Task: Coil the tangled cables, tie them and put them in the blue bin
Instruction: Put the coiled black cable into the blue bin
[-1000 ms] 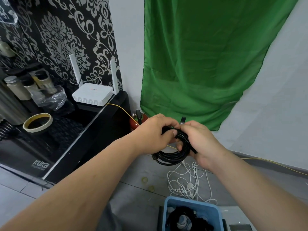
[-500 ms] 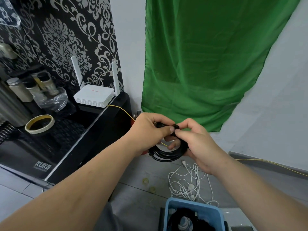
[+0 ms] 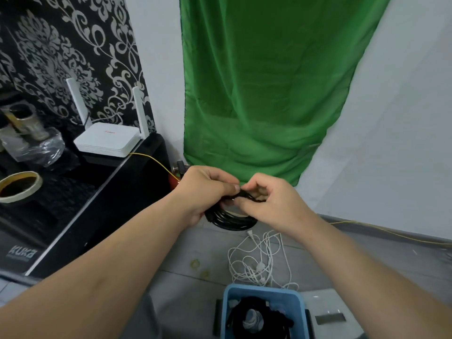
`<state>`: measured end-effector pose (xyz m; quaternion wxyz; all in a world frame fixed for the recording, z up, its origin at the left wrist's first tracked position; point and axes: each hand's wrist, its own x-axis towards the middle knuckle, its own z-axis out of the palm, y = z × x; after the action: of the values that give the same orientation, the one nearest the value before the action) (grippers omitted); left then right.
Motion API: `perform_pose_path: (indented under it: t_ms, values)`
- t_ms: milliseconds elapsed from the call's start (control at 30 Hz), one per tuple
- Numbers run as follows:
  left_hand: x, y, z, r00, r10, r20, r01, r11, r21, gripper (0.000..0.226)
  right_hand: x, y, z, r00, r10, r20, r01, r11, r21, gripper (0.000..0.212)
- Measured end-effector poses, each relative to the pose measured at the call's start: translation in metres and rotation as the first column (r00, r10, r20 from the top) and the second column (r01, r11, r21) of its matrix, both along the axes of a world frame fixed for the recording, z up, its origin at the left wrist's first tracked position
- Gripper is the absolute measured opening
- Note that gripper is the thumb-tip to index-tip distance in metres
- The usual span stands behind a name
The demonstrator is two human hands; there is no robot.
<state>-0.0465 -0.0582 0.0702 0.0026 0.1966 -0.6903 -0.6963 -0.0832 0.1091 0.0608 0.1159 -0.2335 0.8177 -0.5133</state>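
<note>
while in 2 hands [image 3: 204, 192] [image 3: 277, 205], 1 coil [image 3: 232, 220]

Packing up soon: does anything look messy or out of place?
The white cable lies in a loose tangle on the floor beyond the blue bin, neither coiled nor tied. The black coil is off the floor, gripped by the left hand and right hand. Nothing looks spilled or damaged.
</note>
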Motion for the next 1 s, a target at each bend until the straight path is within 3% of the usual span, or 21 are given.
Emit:
perform_pose_path:
  t_ms: [233, 333, 600, 767, 833, 1000]
  values:
    - [-0.016, 0.039, -0.005, 0.996, -0.082, 0.022, 0.081, 0.995, 0.053, 0.007, -0.005, 0.041, -0.001, 0.946, -0.157, 0.282, 0.205, 0.967, -0.148, 0.008]
    - [-0.019, 0.056, -0.007, 0.992, -0.128, 0.002, 0.128, 0.992, 0.020, 0.007, -0.004, 0.061, 0.002, 0.920, -0.164, 0.357, 0.235, 0.958, -0.164, 0.016]
    - [-0.020, 0.098, -0.017, 0.966, -0.257, -0.021, 0.255, 0.965, -0.063, 0.006, 0.004, 0.108, 0.000, 0.945, -0.215, 0.246, 0.212, 0.976, 0.041, 0.041]
    - [-0.004, 0.118, -0.028, 0.954, -0.299, -0.028, 0.294, 0.949, -0.118, 0.006, 0.018, 0.121, -0.009, 0.956, -0.233, 0.179, 0.201, 0.963, 0.181, 0.022]
    - [0.000, 0.120, -0.037, 0.951, -0.308, -0.014, 0.301, 0.939, -0.166, 0.006, 0.021, 0.120, -0.022, 0.962, -0.247, 0.117, 0.210, 0.942, 0.261, 0.024]
    - [0.022, 0.112, -0.098, 0.901, -0.402, 0.166, 0.435, 0.836, -0.334, 0.003, 0.052, 0.100, -0.087, 0.981, -0.196, 0.005, 0.171, 0.865, 0.472, 0.023]
